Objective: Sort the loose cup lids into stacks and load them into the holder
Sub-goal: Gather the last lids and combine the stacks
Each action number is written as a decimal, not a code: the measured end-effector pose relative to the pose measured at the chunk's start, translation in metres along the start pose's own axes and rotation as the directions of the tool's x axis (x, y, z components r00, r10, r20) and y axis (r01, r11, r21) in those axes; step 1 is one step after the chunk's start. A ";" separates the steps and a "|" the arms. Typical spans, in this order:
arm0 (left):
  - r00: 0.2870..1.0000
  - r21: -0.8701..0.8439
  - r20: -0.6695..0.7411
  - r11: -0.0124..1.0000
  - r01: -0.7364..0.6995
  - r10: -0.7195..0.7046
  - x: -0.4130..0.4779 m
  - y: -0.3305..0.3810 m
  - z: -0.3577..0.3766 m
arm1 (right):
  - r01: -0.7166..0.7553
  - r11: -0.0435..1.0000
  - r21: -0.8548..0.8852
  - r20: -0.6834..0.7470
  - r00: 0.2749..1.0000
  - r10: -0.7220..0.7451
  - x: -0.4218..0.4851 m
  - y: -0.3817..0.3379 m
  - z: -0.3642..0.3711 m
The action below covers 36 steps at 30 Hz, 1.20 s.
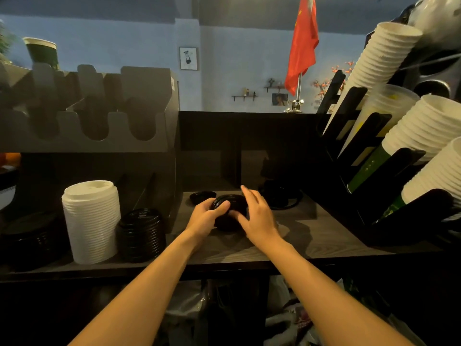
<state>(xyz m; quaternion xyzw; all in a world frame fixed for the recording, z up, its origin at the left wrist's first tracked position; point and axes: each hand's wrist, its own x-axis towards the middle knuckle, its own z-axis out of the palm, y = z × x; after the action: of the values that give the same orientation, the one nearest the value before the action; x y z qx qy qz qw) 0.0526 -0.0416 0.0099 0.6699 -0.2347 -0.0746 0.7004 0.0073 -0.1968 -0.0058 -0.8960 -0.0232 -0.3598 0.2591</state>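
Left hand [204, 218] grips a short black lid stack [234, 202] at the middle of the table [311, 236]; right hand [257, 216] open beside it; a one-sided squeeze could topple it.

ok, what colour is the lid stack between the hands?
Black, glossy. The left hand grips the lid stack; the head view, the only one, shows it.

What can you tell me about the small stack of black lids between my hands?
The short stack of glossy black plastic cup lids is round, with ribbed edges. It sits upright on the grey wood-grain counter. The left hand grips its left side, curled fingers over the top. The right hand, fingers straight, lies against its right side. Its lower part is in shadow.
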 end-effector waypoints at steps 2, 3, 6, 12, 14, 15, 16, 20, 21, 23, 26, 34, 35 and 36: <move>1.000 -0.013 0.016 1.000 0.011 -0.011 -0.002 0.001 -0.001 | -0.072 0.996 0.052 0.077 0.995 0.068 0.001 0.003 -0.001; 0.999 -0.026 0.025 0.999 0.022 -0.022 -0.002 0.001 -0.002 | -0.088 0.994 0.063 0.096 0.992 0.082 0.001 0.003 0.000; 0.997 -0.083 0.046 0.995 0.057 -0.054 -0.002 0.002 -0.002 | -0.122 0.987 0.106 0.081 0.990 0.114 0.001 0.004 -0.001; 0.996 -0.096 0.059 0.993 0.072 -0.066 0.001 0.000 0.001 | -0.264 0.888 0.377 0.132 0.964 0.230 0.000 0.005 -0.007; 0.996 -0.095 0.061 0.992 0.077 -0.072 0.002 -0.001 0.002 | -0.292 0.841 0.456 0.152 0.956 0.249 0.000 0.006 -0.009; 0.996 -0.094 0.056 0.992 0.081 -0.076 0.003 -0.001 0.002 | -0.313 0.812 0.492 0.165 0.950 0.266 0.001 0.007 -0.010; 0.996 -0.088 0.047 0.993 0.082 -0.079 0.003 -0.001 0.003 | -0.335 0.779 0.530 0.177 0.942 0.285 0.001 0.007 -0.010; 0.997 -0.060 0.034 0.995 0.075 -0.073 0.005 -0.003 0.002 | -0.349 0.723 0.596 0.184 0.936 0.300 0.002 0.009 -0.010; 0.997 -0.059 0.027 0.996 0.071 -0.069 0.006 -0.003 0.001 | -0.350 0.725 0.593 0.192 0.936 0.295 0.002 0.009 -0.010; 0.998 -0.049 0.011 0.997 0.060 -0.059 0.005 -0.003 0.001 | -0.361 0.712 0.603 0.209 0.932 0.295 0.001 0.007 -0.011; 0.998 -0.046 0.010 0.997 0.059 -0.059 0.004 -0.002 0.000 | -0.359 0.710 0.606 0.214 0.933 0.289 0.000 0.007 -0.013; 0.997 -0.037 -0.006 0.997 0.071 -0.071 0.004 -0.003 -0.002 | -0.368 0.709 0.601 0.238 0.930 0.280 -0.001 0.004 -0.015; 0.997 -0.041 0.001 0.996 0.079 -0.079 0.004 -0.003 -0.002 | -0.370 0.708 0.602 0.236 0.929 0.285 -0.001 0.004 -0.015; 0.997 -0.041 0.013 0.996 0.082 -0.082 0.004 -0.002 -0.001 | -0.374 0.701 0.607 0.232 0.927 0.294 -0.001 0.004 -0.016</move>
<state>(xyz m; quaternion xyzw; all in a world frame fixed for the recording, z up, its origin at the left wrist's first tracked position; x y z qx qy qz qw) 0.0568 -0.0424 0.0084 0.6638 -0.2092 -0.1120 0.7093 -0.0024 -0.2073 0.0016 -0.7616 0.0033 -0.2238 0.6082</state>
